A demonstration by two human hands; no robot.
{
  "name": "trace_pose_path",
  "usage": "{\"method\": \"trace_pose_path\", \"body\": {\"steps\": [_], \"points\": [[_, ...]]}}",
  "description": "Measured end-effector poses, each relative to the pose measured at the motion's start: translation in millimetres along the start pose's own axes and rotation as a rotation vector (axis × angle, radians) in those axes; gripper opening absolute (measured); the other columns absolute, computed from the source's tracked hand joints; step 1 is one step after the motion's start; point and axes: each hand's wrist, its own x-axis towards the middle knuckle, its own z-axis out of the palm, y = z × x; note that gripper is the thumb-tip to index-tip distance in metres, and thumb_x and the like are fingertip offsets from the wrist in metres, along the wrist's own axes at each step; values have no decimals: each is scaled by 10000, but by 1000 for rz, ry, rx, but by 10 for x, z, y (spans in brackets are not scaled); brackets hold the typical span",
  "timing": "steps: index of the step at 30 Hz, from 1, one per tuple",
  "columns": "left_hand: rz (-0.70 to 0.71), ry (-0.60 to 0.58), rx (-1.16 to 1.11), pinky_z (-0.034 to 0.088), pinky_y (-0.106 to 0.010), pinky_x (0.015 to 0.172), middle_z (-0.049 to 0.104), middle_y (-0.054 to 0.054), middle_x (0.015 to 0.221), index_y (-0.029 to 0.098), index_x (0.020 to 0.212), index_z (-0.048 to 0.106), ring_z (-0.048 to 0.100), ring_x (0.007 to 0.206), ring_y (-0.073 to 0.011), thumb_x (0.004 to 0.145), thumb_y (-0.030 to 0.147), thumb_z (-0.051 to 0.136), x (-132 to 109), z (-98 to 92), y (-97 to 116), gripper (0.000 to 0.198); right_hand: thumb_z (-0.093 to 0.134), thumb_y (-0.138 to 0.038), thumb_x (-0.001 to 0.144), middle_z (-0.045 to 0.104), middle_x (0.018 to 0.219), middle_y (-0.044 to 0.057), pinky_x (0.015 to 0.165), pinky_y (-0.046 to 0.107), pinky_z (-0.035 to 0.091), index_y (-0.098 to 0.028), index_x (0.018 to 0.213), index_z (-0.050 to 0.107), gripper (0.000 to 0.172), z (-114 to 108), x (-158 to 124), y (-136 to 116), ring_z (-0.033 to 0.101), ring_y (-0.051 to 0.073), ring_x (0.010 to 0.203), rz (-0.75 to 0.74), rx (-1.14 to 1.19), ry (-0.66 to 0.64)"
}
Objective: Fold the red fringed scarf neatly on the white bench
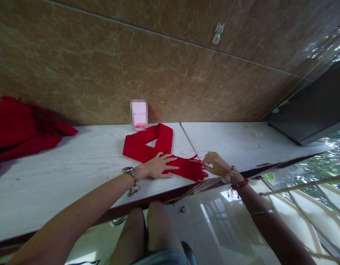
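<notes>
Near the surface's (76, 165) front edge, spread left hand (161, 166) presses red scarf (165, 138); curled right hand (214, 164) – hold unclear – seemingly straightens fringe (196, 170), calling for steadiness next.

- The white, wood-grained surface (227, 141) is stretching from left to right, a dark seam (188, 138) crossing it.
- A red scarf (164, 140) is lying in a folded loop, its fringed end pointing rightward near the front edge.
- Bunched red cloth (21, 129) is covering part of the left end.
- A blurred, pale pink item (139, 114) is standing just behind the scarf.
</notes>
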Motion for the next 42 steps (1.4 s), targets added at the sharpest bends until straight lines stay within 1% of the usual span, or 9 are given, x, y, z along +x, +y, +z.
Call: {"method": "trace_pose_path", "body": {"steps": [3, 6, 12, 16, 21, 25, 32, 37, 42], "points": [[-11, 12, 11, 201, -569, 939, 289, -83, 1423, 377, 1269, 398, 224, 1290, -313, 838, 498, 404, 1, 0, 11, 448, 482, -188, 784, 643, 894, 83, 797, 327, 340, -172, 879, 628, 175, 56, 336, -169, 527, 196, 898, 67, -19, 20], [-17, 17, 20, 208, -566, 933, 299, -89, 1418, 375, 1265, 406, 239, 1282, -320, 835, 500, 407, -1, 10, 11, 448, 475, -209, 806, 640, 981, 93, 840, 362, 316, -164, 935, 613, 194, 127, 579, -301, 529, 216, 963, 117, -92, -148], [-11, 23, -4, 199, -566, 935, 298, -80, 1419, 378, 1261, 410, 241, 1279, -326, 834, 495, 412, -8, 14, 1, 443, 409, -187, 845, 669, 833, 94, 768, 340, 322, -153, 816, 632, 227, 43, 203, -74, 576, 197, 831, 158, -245, -353], [-2, 33, -1, 202, -561, 935, 303, -80, 1417, 375, 1258, 416, 243, 1278, -323, 831, 498, 415, -5, 16, -1, 445, 401, -181, 846, 663, 784, 95, 747, 334, 317, -152, 736, 637, 263, -64, 8, 8, 565, 196, 800, 157, -290, -246], [-14, 51, 27, 204, -537, 944, 316, -84, 1409, 358, 1248, 436, 253, 1274, -306, 838, 499, 403, -4, 33, 0, 435, 405, -175, 842, 652, 865, 82, 760, 315, 318, -155, 842, 633, 230, 41, 389, -335, 545, 182, 844, 27, -146, -63], [-27, 61, 35, 192, -532, 951, 333, -66, 1402, 364, 1238, 445, 245, 1280, -299, 836, 487, 416, -11, 47, 1, 421, 457, -185, 810, 651, 858, 90, 745, 304, 335, -134, 843, 635, 187, 160, 513, -434, 554, 179, 822, -47, -91, -172], [-15, 72, 43, 210, -537, 930, 341, -83, 1396, 372, 1248, 431, 280, 1262, -309, 835, 478, 420, -24, 38, 12, 426, 479, -157, 753, 628, 666, 63, 654, 284, 350, -146, 663, 627, 173, -12, 70, -83, 534, 152, 639, -36, -116, -161], [-19, 81, 52, 227, -535, 926, 346, -95, 1392, 339, 1243, 449, 277, 1263, -312, 830, 480, 434, -19, 32, 35, 437, 438, -188, 806, 628, 727, 56, 722, 296, 347, -159, 724, 623, 204, -6, 240, -466, 527, 151, 724, -205, -36, 63], [-36, 97, 41, 219, -540, 937, 353, -88, 1389, 341, 1252, 439, 287, 1258, -318, 831, 467, 442, -17, 38, 42, 439, 418, -137, 785, 628, 678, 44, 748, 303, 349, -160, 660, 602, 224, 117, 314, -681, 532, 143, 694, -279, -32, -111]]}}
